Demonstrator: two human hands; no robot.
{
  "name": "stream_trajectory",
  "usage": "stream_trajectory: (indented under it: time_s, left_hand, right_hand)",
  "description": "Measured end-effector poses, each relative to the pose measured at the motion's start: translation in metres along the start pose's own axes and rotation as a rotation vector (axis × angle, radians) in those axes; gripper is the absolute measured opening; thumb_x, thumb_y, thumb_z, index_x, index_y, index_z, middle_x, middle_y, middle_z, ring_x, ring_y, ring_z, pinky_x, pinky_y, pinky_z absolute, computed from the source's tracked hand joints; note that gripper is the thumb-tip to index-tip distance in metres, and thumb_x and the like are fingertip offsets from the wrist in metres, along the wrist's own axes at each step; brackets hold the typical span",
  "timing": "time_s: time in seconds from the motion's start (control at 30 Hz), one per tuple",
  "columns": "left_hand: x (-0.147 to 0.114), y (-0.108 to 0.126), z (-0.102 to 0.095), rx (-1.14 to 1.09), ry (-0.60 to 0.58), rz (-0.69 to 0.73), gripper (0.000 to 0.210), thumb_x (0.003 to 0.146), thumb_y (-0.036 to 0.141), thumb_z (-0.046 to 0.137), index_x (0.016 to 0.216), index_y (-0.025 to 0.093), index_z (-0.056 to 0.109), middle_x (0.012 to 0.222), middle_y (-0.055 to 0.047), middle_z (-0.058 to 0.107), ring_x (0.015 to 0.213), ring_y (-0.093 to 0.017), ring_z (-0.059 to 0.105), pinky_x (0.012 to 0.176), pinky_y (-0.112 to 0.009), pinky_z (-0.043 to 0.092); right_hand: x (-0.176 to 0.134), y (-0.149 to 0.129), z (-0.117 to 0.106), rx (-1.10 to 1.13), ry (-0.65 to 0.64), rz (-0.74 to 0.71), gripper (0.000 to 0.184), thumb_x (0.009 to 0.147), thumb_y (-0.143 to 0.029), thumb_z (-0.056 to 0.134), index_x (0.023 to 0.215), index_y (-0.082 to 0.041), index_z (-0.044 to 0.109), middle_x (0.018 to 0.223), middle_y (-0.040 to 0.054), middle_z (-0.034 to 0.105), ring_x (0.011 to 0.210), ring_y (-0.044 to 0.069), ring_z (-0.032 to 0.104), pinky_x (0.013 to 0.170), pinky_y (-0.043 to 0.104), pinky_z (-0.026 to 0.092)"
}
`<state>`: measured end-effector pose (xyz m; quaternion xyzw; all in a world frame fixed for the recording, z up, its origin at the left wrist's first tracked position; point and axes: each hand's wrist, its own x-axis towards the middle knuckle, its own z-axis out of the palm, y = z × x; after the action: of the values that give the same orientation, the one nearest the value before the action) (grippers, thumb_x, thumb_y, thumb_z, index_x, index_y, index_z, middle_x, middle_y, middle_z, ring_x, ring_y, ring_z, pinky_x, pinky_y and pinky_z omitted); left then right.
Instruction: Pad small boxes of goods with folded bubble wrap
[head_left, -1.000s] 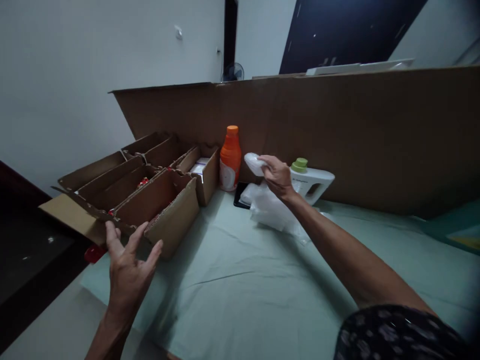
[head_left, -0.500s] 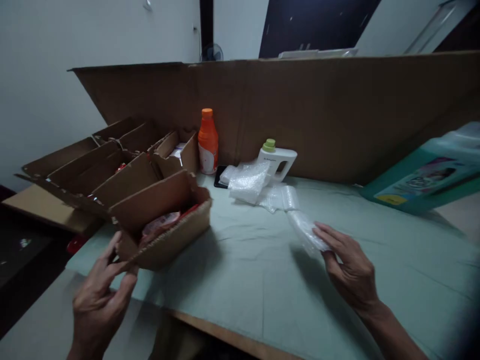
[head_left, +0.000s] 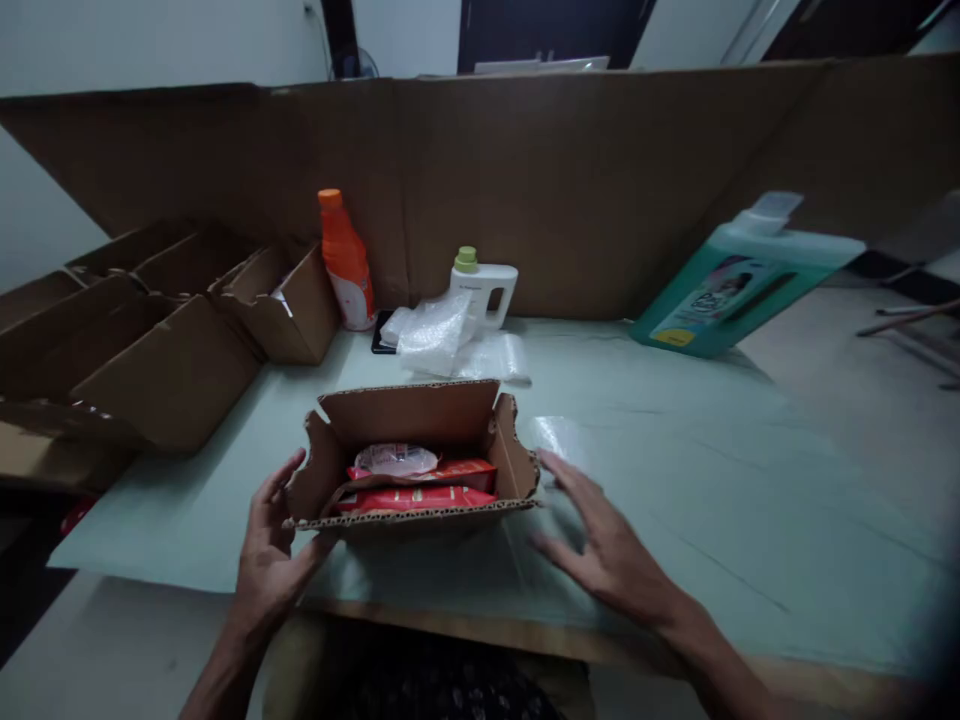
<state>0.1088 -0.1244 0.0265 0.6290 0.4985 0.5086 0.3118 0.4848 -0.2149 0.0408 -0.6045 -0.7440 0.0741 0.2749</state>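
Note:
A small open cardboard box (head_left: pixel 411 412) stands near the table's front edge. Inside it lie red packets (head_left: pixel 420 498) and a clear-and-white packet (head_left: pixel 395 460). My left hand (head_left: pixel 274 550) grips the box's left end, thumb at the front and fingers round the side. At the right end, my right hand (head_left: pixel 600 550) has its fingers apart, with the fingertips close to the wall or touching it; I cannot tell which. A strip of bubble wrap (head_left: pixel 556 436) lies just behind the right hand, partly hidden by it.
More bubble wrap (head_left: pixel 435 335) is heaped before a white bottle with a green cap (head_left: pixel 499 283). An orange bottle (head_left: pixel 346 260) stands left of it. Divided cardboard boxes (head_left: pixel 172 375) fill the left side. A green liquid jug (head_left: pixel 720 290) leans at the right, before a tall cardboard panel (head_left: pixel 570 180).
The small box has moved right, away from the divided boxes, to in front of me, with my left hand on it. My right hand has let go of the bubble wrap strip.

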Motion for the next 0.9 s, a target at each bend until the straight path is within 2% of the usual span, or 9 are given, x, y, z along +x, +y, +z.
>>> stream_trajectory:
  time_s: [0.07, 0.13, 0.2, 0.3, 0.43, 0.5, 0.6, 0.7, 0.9]
  left_hand:
    - [-0.003, -0.013, 0.006, 0.123, -0.116, -0.118, 0.073, 0.071, 0.047, 0.081, 0.136, 0.022, 0.058, 0.133, -0.013, 0.069, 0.122, -0.033, 0.067, 0.097, -0.043, 0.061]
    - [-0.007, -0.022, 0.011, 0.197, -0.241, -0.176, 0.065, 0.072, 0.049, 0.076, 0.13, 0.021, 0.064, 0.12, -0.011, 0.074, 0.118, -0.035, 0.068, 0.098, -0.047, 0.059]
    - [-0.006, -0.029, 0.016, 0.198, -0.297, -0.206, 0.059, 0.075, 0.051, 0.072, 0.125, 0.021, 0.067, 0.111, -0.011, 0.076, 0.115, -0.036, 0.068, 0.101, -0.05, 0.056]
    - [0.01, -0.033, 0.03, 0.159, -0.316, -0.24, 0.06, 0.072, 0.054, 0.072, 0.121, 0.018, 0.068, 0.106, -0.011, 0.076, 0.112, -0.036, 0.068, 0.102, -0.05, 0.054]
    - [0.055, -0.03, 0.067, 0.059, -0.353, -0.242, 0.064, 0.065, 0.054, 0.074, 0.115, 0.015, 0.065, 0.114, -0.013, 0.074, 0.108, -0.035, 0.068, 0.096, -0.047, 0.055]
    - [0.075, -0.028, 0.088, -0.006, -0.345, -0.215, 0.065, 0.063, 0.052, 0.076, 0.114, 0.015, 0.062, 0.116, -0.013, 0.072, 0.107, -0.033, 0.068, 0.093, -0.044, 0.056]
    - [0.092, -0.028, 0.113, -0.079, -0.328, -0.168, 0.063, 0.065, 0.047, 0.076, 0.116, 0.016, 0.058, 0.115, -0.011, 0.071, 0.107, -0.03, 0.067, 0.092, -0.04, 0.055]
    - [0.096, -0.034, 0.125, -0.111, -0.31, -0.136, 0.059, 0.068, 0.044, 0.075, 0.117, 0.018, 0.057, 0.116, -0.01, 0.07, 0.11, -0.028, 0.065, 0.094, -0.037, 0.053]
    - [0.096, -0.042, 0.131, -0.15, -0.274, -0.09, 0.052, 0.074, 0.038, 0.072, 0.12, 0.019, 0.058, 0.116, -0.009, 0.069, 0.108, -0.025, 0.063, 0.094, -0.035, 0.051]
  right_hand:
    - [0.007, -0.009, 0.021, 0.17, -0.086, 0.022, 0.089, 0.087, -0.036, 0.071, 0.162, -0.035, 0.024, 0.156, 0.0123, 0.051, 0.136, 0.035, 0.056, 0.107, 0.055, 0.054]
    - [0.015, -0.015, 0.041, 0.289, -0.134, 0.096, 0.079, 0.082, -0.03, 0.073, 0.154, -0.033, 0.04, 0.145, 0.0108, 0.061, 0.124, 0.034, 0.065, 0.1, 0.052, 0.058]
    - [0.024, -0.016, 0.055, 0.34, -0.13, 0.176, 0.064, 0.081, -0.024, 0.071, 0.143, -0.03, 0.054, 0.134, 0.0093, 0.068, 0.115, 0.032, 0.068, 0.095, 0.049, 0.06]
    - [0.039, -0.011, 0.059, 0.315, -0.083, 0.211, 0.049, 0.084, -0.02, 0.068, 0.132, -0.022, 0.061, 0.126, 0.0112, 0.069, 0.114, 0.031, 0.067, 0.096, 0.047, 0.058]
    - [0.064, 0.011, 0.051, 0.223, -0.043, 0.258, 0.035, 0.084, -0.021, 0.071, 0.118, -0.018, 0.065, 0.116, 0.0128, 0.07, 0.11, 0.03, 0.067, 0.093, 0.043, 0.056]
    - [0.076, 0.023, 0.048, 0.212, -0.001, 0.311, 0.032, 0.082, -0.023, 0.072, 0.114, -0.019, 0.065, 0.11, 0.0117, 0.071, 0.105, 0.03, 0.068, 0.089, 0.041, 0.056]
    - [0.087, 0.038, 0.046, 0.216, 0.07, 0.373, 0.036, 0.082, -0.024, 0.071, 0.117, -0.02, 0.062, 0.106, 0.0106, 0.072, 0.098, 0.028, 0.068, 0.083, 0.039, 0.055]
    - [0.089, 0.046, 0.05, 0.212, 0.097, 0.399, 0.037, 0.084, -0.025, 0.067, 0.119, -0.019, 0.06, 0.103, 0.01, 0.073, 0.092, 0.026, 0.069, 0.078, 0.037, 0.054]
    - [0.096, 0.053, 0.056, 0.185, 0.089, 0.401, 0.033, 0.084, -0.026, 0.064, 0.116, -0.018, 0.061, 0.104, 0.0119, 0.074, 0.091, 0.027, 0.069, 0.078, 0.037, 0.053]
